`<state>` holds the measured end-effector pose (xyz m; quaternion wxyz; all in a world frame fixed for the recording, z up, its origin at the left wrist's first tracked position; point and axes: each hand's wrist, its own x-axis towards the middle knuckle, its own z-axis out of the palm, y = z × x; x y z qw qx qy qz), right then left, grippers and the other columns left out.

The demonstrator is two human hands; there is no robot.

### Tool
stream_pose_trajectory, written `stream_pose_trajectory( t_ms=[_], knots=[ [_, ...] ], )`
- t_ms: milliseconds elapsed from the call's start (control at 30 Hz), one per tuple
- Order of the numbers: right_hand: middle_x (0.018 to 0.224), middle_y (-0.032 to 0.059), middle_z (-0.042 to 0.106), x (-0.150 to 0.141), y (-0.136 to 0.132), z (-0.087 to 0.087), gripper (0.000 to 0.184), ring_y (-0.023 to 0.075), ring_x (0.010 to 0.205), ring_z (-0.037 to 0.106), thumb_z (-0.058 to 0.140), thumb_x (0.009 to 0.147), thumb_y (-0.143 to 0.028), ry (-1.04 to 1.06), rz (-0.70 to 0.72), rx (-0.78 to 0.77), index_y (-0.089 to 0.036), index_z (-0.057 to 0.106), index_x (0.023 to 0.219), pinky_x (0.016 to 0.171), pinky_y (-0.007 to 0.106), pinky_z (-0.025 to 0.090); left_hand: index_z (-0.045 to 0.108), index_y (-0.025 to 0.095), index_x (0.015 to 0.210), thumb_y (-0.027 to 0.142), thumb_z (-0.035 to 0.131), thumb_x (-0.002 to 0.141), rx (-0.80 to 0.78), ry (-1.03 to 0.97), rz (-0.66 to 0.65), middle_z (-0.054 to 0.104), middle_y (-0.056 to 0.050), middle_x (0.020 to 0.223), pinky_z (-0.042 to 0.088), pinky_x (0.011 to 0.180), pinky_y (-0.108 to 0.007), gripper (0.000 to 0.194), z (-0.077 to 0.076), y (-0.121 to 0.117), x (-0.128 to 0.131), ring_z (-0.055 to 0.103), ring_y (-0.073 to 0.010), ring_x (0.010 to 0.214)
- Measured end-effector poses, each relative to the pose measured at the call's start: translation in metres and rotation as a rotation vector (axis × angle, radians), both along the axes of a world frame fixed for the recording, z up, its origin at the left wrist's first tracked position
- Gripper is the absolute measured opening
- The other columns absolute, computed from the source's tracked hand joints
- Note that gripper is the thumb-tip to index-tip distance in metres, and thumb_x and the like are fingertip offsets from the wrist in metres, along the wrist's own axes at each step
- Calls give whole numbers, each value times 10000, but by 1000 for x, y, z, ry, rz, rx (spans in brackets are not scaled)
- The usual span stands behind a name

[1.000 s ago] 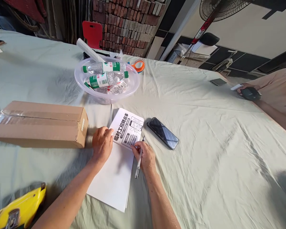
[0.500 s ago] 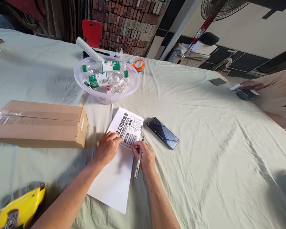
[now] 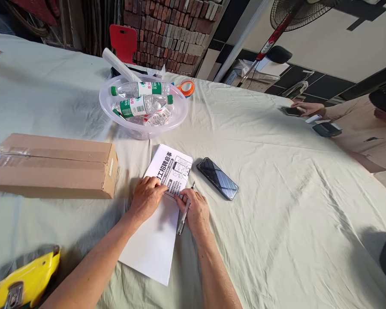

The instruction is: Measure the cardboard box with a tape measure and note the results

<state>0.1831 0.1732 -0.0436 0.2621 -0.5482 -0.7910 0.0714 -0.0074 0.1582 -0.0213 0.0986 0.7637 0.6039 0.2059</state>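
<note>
A printed sheet (image 3: 167, 167) with black Chinese text and a phone drawing lies over white paper (image 3: 149, 244); its lower edge looks folded. My left hand (image 3: 148, 195) is closed at that edge, thumb and fingers pinching the sheet. In my right hand (image 3: 196, 210) a silver pen (image 3: 184, 216) is held slantwise, its tip pointing away from me. The thumb and forefinger of the same hand also touch the sheet's lower right edge. A dark smartphone (image 3: 218, 178) rests just right of the sheet.
A cardboard box (image 3: 51, 167) sits on the left, with a yellow tool (image 3: 27, 279) nearer me. Beyond the sheet stands a plastic basin (image 3: 144, 133) of bottles, with an orange tape roll (image 3: 187, 89) beside it. At right, another person's hand (image 3: 309, 108) touches a phone (image 3: 292, 111).
Both my hands stay at the sheet's lower edge with only slight shifts; the pen has tilted a little. The other person's hand has reached over to the phone at far right.
</note>
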Motion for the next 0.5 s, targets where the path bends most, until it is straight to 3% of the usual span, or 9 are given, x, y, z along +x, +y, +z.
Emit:
stream_pose_trajectory(
  t_ms=[333, 500],
  knots=[
    [645, -14, 615, 5, 1, 0, 179, 152, 651, 556, 575, 936, -326, -49, 46, -37, -198, 642, 831, 694, 277, 328, 704, 274, 920, 203, 582, 902, -20, 0, 18, 610, -27, 910, 393, 762, -340, 142, -2, 4, 1, 524, -206, 874],
    [641, 5, 618, -1, 1, 0, 252, 171, 659, 550, 563, 945, -377, -111, -22, -9, -199, 641, 784, 687, 288, 322, 700, 275, 934, 214, 607, 891, -12, 1, 21, 606, -22, 906, 392, 770, -339, 119, -2, 3, 0, 526, -205, 874]
  ],
)
